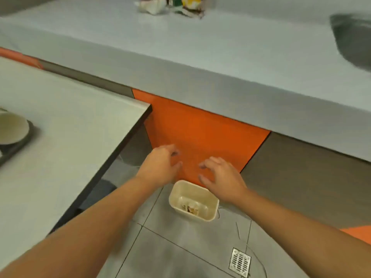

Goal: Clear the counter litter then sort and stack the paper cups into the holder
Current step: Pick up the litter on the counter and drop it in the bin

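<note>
- Both the left hand (pixel 160 165) and the right hand (pixel 222 175) were held empty, fingers loosely spread, above the bin (pixel 193 200) on the floor.
- Litter (pixel 170 6) was left at the counter's (pixel 220 63) far edge.
- A paper cup (pixel 12 128) was seen at the left.
- The remaining litter is best gathered in one handful and released squarely over the bin.

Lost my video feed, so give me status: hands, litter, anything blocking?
Left hand and right hand empty, over the bin. Some scraps inside. Litter pile on the counter. Nothing blocking.
</note>
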`<state>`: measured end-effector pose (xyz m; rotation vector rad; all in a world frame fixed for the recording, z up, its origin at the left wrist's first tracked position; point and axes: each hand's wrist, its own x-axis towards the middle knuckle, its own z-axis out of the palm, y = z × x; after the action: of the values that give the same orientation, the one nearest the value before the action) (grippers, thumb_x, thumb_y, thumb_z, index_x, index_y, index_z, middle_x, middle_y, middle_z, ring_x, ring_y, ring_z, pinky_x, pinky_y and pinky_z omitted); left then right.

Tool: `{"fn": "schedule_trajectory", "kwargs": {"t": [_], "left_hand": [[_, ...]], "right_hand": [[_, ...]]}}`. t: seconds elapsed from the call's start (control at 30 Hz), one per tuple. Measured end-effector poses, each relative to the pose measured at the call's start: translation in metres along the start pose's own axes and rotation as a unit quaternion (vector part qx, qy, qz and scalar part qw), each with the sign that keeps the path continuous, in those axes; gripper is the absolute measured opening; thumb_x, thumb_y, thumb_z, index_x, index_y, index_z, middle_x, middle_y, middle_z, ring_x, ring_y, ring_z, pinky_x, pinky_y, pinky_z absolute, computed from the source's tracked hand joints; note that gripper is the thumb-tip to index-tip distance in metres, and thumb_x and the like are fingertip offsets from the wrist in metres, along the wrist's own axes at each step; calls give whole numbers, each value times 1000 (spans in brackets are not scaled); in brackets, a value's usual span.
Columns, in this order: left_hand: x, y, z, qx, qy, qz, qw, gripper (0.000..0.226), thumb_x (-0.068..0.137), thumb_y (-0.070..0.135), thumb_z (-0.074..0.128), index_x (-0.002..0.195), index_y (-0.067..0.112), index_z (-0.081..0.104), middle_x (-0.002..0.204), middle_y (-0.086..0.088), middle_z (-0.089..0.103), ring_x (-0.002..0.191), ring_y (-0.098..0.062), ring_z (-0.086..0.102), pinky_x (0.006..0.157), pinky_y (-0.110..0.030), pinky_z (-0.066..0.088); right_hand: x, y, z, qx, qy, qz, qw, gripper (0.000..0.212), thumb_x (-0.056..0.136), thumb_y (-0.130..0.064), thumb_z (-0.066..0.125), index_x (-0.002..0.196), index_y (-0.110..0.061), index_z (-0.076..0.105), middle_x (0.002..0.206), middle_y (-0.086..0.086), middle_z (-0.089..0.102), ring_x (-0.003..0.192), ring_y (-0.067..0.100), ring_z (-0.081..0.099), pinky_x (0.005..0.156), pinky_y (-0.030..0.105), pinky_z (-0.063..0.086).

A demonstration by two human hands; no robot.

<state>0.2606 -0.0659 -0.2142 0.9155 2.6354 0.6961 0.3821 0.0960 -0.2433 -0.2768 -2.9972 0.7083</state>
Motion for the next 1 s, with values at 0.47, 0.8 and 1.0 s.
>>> {"fn": "schedule_trajectory", "kwargs": {"t": [0.47, 0.8, 1.0], "left_hand": [[34, 134, -234, -5, 161, 31, 987, 35, 89, 33, 67, 121, 21, 61, 123, 2, 64, 110, -13, 59, 85, -23, 44], [159, 94, -271, 39, 131, -19, 990, 55, 85, 34, 72, 135, 24, 51, 145, -1, 46, 126, -21, 48, 98, -29, 41], [247, 63, -266, 74, 59, 50, 994, 62, 91, 39, 62, 147, 27, 37, 155, 0, 35, 141, -23, 32, 112, -37, 30]], "right_hand": [[80, -94, -247, 30, 124, -93, 987, 31, 93, -37, 54, 121, -26, 60, 119, -10, 61, 112, 11, 48, 92, 30, 42], [218, -74, -244, 7, 106, -5, 994, 50, 88, -35, 61, 135, -24, 48, 141, 1, 47, 126, 22, 41, 101, 37, 40], [302, -59, -235, -29, 104, 40, 993, 68, 87, -39, 63, 146, -21, 35, 154, 5, 31, 141, 26, 26, 114, 40, 28]]}}
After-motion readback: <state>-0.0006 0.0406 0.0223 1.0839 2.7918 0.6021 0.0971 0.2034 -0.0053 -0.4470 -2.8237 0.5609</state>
